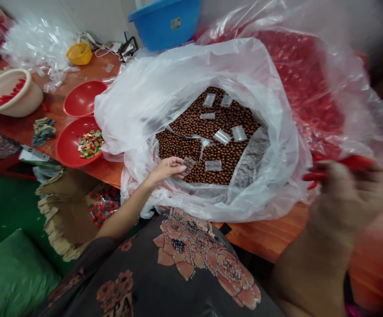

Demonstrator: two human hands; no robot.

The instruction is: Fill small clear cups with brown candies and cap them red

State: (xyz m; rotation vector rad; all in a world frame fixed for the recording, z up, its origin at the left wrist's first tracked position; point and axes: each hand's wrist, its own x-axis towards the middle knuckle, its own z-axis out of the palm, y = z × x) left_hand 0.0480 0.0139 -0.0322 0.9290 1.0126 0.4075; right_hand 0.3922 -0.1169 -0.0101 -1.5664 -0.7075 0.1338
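My left hand (166,171) reaches over the rim of a clear plastic sack (121,127) filled with small brown balls (204,127). Its fingertips pinch a small clear packet (188,165) with something dark inside. Several similar empty-looking clear packets (222,137) lie on top of the balls, and one sits close to those fingers. At the right edge, my blurred right hand (350,198) is closed around red pieces (340,165), beside a second plastic sack of red items (297,88). The exact shape of the red pieces is blurred.
An orange wooden table (46,119) holds two red bowls (83,99), one with wrapped sweets (90,144), plus a beige basin (9,92) and a yellow cup (79,53). Loose clear plastic (37,44) lies behind them. A blue tub (165,22) stands beyond the sack.
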